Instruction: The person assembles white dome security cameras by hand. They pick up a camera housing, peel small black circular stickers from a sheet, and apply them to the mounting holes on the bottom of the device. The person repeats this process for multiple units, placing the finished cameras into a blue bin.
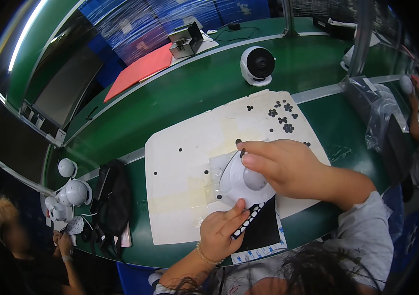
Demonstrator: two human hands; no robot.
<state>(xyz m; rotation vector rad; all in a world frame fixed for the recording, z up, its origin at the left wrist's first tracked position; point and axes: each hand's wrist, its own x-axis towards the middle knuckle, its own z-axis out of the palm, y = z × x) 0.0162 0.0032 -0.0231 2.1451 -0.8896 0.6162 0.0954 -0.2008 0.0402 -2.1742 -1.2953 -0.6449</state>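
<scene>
A white camera base (236,188) with a rounded body is tilted over the white board. My left hand (219,231) holds its lower edge, with a finger against the plastic and the other fingers curled. Beside those fingers lies a black strip with white holes (250,220), next to a black adhesive sheet (263,231) on a printed liner; whether the hand grips the strip too, I cannot tell. Over the base's upper edge, my right hand (295,167) has thumb and forefinger closed on a small black round pad (243,153). The right palm hides part of the base.
Loose black pads (288,128) dot the worn white board (175,206). A finished white camera (258,66) stands on the far ledge. To the left are more white cameras (77,191) and a black bag (113,196); at right, clear plastic bags (379,105). Another person's hands (63,243) are lower left.
</scene>
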